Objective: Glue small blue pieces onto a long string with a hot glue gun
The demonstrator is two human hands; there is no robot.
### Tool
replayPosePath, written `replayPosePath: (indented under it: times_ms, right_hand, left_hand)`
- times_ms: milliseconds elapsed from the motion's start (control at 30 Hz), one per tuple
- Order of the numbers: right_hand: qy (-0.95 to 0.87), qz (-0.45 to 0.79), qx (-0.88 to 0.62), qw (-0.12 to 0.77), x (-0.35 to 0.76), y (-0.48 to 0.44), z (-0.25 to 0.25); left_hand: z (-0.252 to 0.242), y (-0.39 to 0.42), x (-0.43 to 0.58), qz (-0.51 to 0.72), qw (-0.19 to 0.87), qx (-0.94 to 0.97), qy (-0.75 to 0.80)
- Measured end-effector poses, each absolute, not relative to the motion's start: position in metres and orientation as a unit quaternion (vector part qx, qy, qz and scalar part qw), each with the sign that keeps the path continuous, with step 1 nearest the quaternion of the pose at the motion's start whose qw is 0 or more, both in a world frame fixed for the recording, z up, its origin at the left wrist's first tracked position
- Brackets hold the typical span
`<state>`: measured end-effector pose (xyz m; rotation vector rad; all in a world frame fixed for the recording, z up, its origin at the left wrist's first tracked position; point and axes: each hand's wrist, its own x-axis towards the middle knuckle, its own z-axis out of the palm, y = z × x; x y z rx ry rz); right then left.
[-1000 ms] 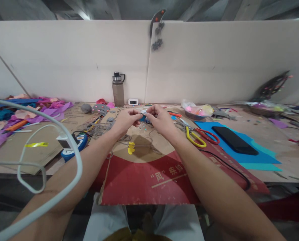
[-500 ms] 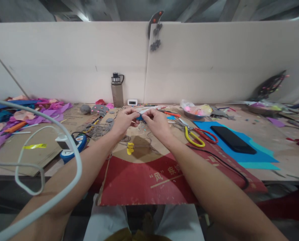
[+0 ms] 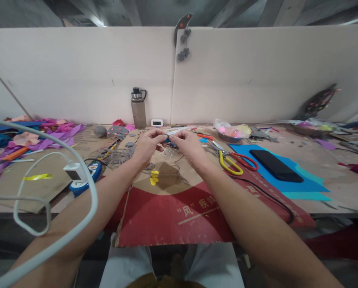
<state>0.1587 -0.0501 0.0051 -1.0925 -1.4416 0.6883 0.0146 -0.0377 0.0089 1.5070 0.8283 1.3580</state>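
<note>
My left hand (image 3: 148, 146) and my right hand (image 3: 188, 145) meet fingertip to fingertip above the far part of a red and tan cardboard sheet (image 3: 167, 224). Both are pinched closed around something small and dark that I cannot make out, mostly hidden by the fingers. A bit of blue shows just behind the fingertips. Grey string (image 3: 119, 157) lies in a tangle beside my left hand, with a loose strand running under both hands. Nearer me on the cardboard rests a small yellow cut-out (image 3: 154, 178).
Right of my hands lie yellow-handled scissors (image 3: 230, 164), red-handled scissors (image 3: 245, 161) and a black phone (image 3: 275, 166) on blue sheets. A bottle (image 3: 138, 112) stands at the back. A white cable (image 3: 91, 192) loops across the left foreground. Colourful scraps (image 3: 55, 136) pile at left.
The whole view has shifted slightly, so things sit a little further left. My hands keep their pinch together, with only a small shift of the fingers.
</note>
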Motion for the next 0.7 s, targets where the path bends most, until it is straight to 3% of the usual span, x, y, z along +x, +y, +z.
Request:
replayPosePath:
  times_ms: [233,700]
  right_hand:
    - [-0.594,0.341,-0.438,0.582,0.1580,-0.0517,0.0071]
    - [-0.598,0.293,-0.443,0.601,0.1576,-0.0529,0.0100]
  left_hand:
    - [0.0097,-0.0380,0.0138,0.541,0.503,0.606,0.296]
    - [0.0106,-0.0386,0.0145,0.526,0.519,0.610,0.288]
